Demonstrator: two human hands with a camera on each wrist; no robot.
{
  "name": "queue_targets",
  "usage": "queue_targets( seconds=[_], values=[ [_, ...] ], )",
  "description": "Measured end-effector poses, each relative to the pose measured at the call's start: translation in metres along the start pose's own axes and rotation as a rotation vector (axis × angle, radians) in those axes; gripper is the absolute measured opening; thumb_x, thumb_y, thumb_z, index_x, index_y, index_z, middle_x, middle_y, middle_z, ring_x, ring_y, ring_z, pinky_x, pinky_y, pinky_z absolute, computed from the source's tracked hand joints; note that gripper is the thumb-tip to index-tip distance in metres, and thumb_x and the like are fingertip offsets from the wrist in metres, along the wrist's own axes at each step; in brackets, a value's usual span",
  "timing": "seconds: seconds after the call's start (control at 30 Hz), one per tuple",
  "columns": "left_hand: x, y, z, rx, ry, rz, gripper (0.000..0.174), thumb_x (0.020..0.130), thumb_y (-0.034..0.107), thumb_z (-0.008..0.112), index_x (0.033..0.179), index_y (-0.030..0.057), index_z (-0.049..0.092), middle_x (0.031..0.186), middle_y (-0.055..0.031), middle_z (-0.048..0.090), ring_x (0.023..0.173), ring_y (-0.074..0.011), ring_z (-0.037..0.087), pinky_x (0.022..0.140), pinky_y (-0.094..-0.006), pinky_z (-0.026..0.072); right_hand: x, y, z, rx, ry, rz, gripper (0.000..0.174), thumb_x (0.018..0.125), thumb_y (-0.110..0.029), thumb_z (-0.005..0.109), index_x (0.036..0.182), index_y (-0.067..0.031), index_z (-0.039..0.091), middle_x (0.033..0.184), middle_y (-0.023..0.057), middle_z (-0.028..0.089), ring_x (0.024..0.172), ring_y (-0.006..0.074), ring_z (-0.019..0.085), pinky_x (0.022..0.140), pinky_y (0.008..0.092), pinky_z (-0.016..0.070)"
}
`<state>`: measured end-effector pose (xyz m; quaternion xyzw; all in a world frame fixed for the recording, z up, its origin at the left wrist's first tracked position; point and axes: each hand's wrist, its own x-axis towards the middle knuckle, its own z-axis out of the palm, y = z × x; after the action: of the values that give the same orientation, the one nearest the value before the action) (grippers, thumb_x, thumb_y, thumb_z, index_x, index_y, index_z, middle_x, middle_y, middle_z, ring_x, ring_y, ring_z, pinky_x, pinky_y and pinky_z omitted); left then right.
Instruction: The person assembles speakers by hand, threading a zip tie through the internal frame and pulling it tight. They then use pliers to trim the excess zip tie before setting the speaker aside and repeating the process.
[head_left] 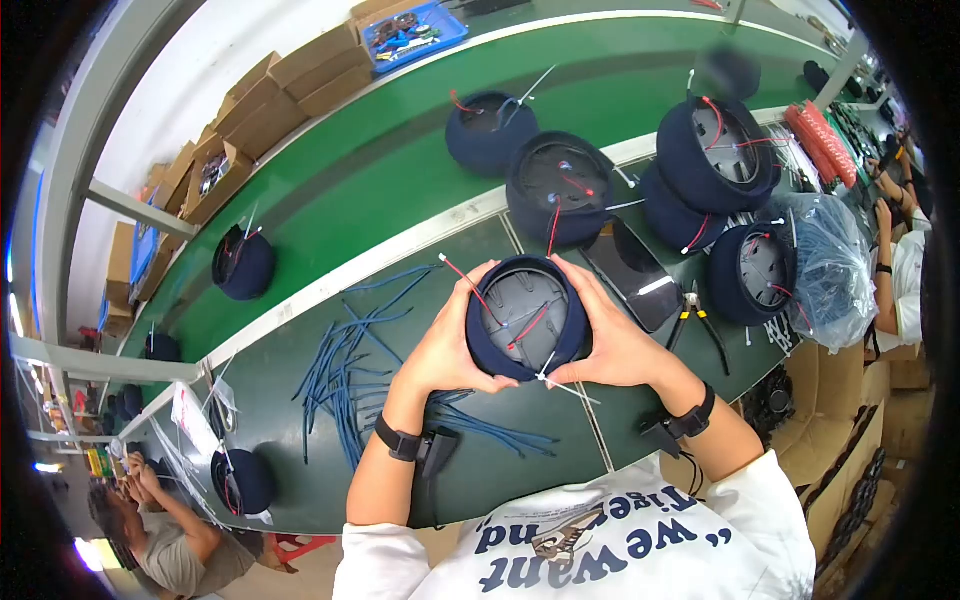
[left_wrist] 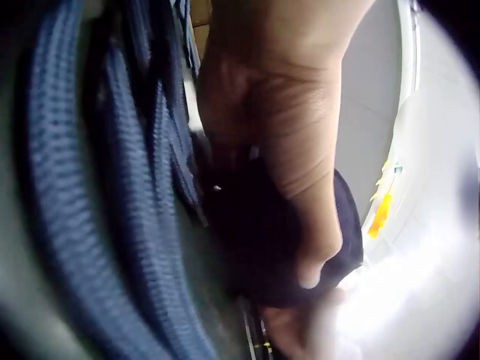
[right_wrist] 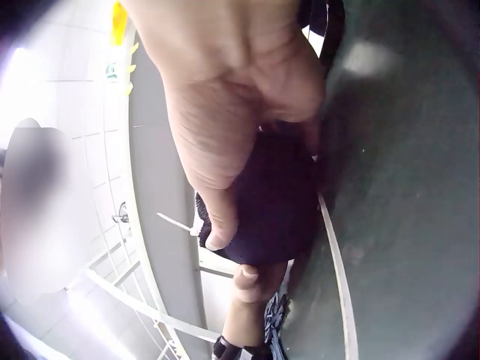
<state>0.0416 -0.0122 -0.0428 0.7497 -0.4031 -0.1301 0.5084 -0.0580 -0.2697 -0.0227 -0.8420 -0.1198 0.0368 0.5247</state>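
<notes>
Between both hands is a navy fabric-covered round shell (head_left: 527, 268) with a grey ribbed plastic inside, red wires and white connectors. My left hand (head_left: 447, 345) grips its left side, and my right hand (head_left: 618, 335) grips the right. Both thumbs press at the near rim, where a white cable tie (head_left: 543, 378) sticks out. In the left wrist view the left thumb lies along the dark fabric of the shell (left_wrist: 270, 247). The right wrist view has the right thumb at the edge of the shell (right_wrist: 277, 202). Blue braided cords (head_left: 335, 375) lie beside the left forearm.
More navy shells (head_left: 560, 190) stand behind and to the right, some stacked. Pliers (head_left: 703, 325) and a dark glossy flat device (head_left: 632, 275) lie right of the hands, near a clear plastic bag (head_left: 825, 265). Behind runs a green belt (head_left: 350, 170), with cardboard boxes (head_left: 320, 65) along it.
</notes>
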Motion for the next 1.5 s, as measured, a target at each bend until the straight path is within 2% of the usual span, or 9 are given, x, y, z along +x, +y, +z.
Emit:
queue_targets(
  seconds=[0.27, 0.47, 0.57, 0.63, 0.93, 1.1, 1.2, 1.4, 1.5],
  values=[
    [0.001, -0.001, -0.002, -0.063, -0.069, -0.066, 0.134, 0.049, 0.025, 0.1, 0.161, 0.0017, 0.03, 0.152, -0.0212, 0.052, 0.144, -0.0363, 0.052, 0.122, -0.0451, 0.0404, -0.01, 0.007, 0.004, -0.192, 0.055, -0.017, 0.138, 0.064, -0.044, 0.099, 0.169, -0.0086, 0.015, 0.168, 0.0245, 0.028, 0.154, 0.046, 0.033, 0.126, 0.0514, 0.0338],
    [-0.013, 0.017, -0.009, 0.247, 0.146, 0.017, 0.141, 0.042, 0.04, 0.108, 0.157, 0.0027, 0.036, 0.141, -0.0194, 0.058, 0.134, -0.0362, 0.058, 0.114, -0.048, 0.0462, -0.026, -0.02, 0.0, -0.658, 0.111, -0.178, 0.105, 0.074, -0.043, 0.094, 0.159, -0.0106, 0.042, 0.167, 0.0219, 0.033, 0.152, 0.0474, 0.036, 0.12, 0.0591, 0.0375],
    [-0.03, 0.047, -0.011, 0.518, 0.382, 0.296, 0.114, 0.046, 0.045, 0.105, 0.142, 0.0059, 0.057, 0.127, -0.0132, 0.065, 0.119, -0.0332, 0.063, 0.101, -0.0476, 0.05, -0.046, -0.008, 0.01, -0.278, 0.275, -0.334, 0.075, 0.077, -0.037, 0.093, 0.139, -0.0133, 0.059, 0.162, 0.0201, 0.042, 0.15, 0.0464, 0.041, 0.118, 0.0571, 0.0402],
    [-0.023, 0.076, 0.005, 0.501, 0.148, 0.376, 0.051, 0.064, 0.029, 0.099, 0.107, 0.0126, 0.078, 0.11, -0.002, 0.071, 0.104, -0.0276, 0.065, 0.092, -0.0437, 0.0506, -0.052, -0.021, 0.014, -0.322, 0.228, -0.371, 0.039, 0.08, -0.028, 0.092, 0.107, -0.0121, 0.07, 0.154, 0.0177, 0.053, 0.148, 0.0441, 0.045, 0.117, 0.0546, 0.0418],
    [-0.016, 0.044, 0.039, 0.511, 0.245, 0.5, 0.03, 0.071, 0.016, 0.093, 0.098, 0.0146, 0.08, 0.107, -0.0007, 0.069, 0.102, -0.0246, 0.063, 0.088, -0.0421, 0.0484, -0.059, -0.011, 0.017, 0.028, 0.214, -0.392, 0.028, 0.093, 0.003, 0.068, 0.076, -0.0018, 0.047, 0.142, 0.0245, 0.064, 0.14, 0.0451, 0.057, 0.109, 0.0458, 0.0512],
    [-0.022, 0.059, 0.02, 0.569, 0.338, 0.432, 0.034, 0.068, 0.024, 0.094, 0.097, 0.0146, 0.08, 0.102, -0.0055, 0.063, 0.102, -0.0267, 0.059, 0.088, -0.0418, 0.0466, -0.069, -0.006, 0.002, 0.402, 0.174, -0.252, 0.019, 0.104, -0.014, 0.062, 0.091, -0.0008, 0.058, 0.141, 0.0217, 0.064, 0.132, 0.036, 0.063, 0.11, 0.0437, 0.0493],
    [-0.038, 0.033, -0.004, 0.203, 0.468, 0.095, 0.034, 0.086, 0.019, 0.076, 0.116, 0.0044, 0.073, 0.116, -0.0121, 0.063, 0.109, -0.0239, 0.058, 0.094, -0.0377, 0.0477, -0.046, -0.007, -0.013, 0.836, 0.35, -0.167, 0.029, 0.112, -0.028, 0.053, 0.111, -0.0007, 0.061, 0.137, 0.0166, 0.064, 0.125, 0.027, 0.064, 0.111, 0.0389, 0.0462],
    [0.0, 0.004, 0.016, -0.292, 0.301, -0.138, 0.045, 0.115, 0.031, 0.042, 0.149, 0.0029, 0.054, 0.147, -0.0151, 0.059, 0.137, -0.0232, 0.055, 0.116, -0.0367, 0.0407, 0.036, 0.006, 0.012, 0.503, 0.253, 0.021, 0.013, 0.106, -0.014, 0.065, 0.106, -0.0039, 0.056, 0.141, 0.0162, 0.063, 0.123, 0.0142, 0.058, 0.105, 0.0352, 0.0475],
    [0.004, -0.009, 0.035, -0.59, 0.363, -0.127, 0.052, 0.117, 0.035, 0.035, 0.148, -0.002, 0.054, 0.149, -0.0172, 0.058, 0.139, -0.0251, 0.055, 0.12, -0.0364, 0.0385, 0.04, -0.002, 0.033, 0.256, 0.325, -0.096, 0.011, 0.107, -0.013, 0.058, 0.108, -0.0065, 0.05, 0.144, 0.0216, 0.062, 0.13, 0.0287, 0.062, 0.111, 0.039, 0.0436]
  ],
)
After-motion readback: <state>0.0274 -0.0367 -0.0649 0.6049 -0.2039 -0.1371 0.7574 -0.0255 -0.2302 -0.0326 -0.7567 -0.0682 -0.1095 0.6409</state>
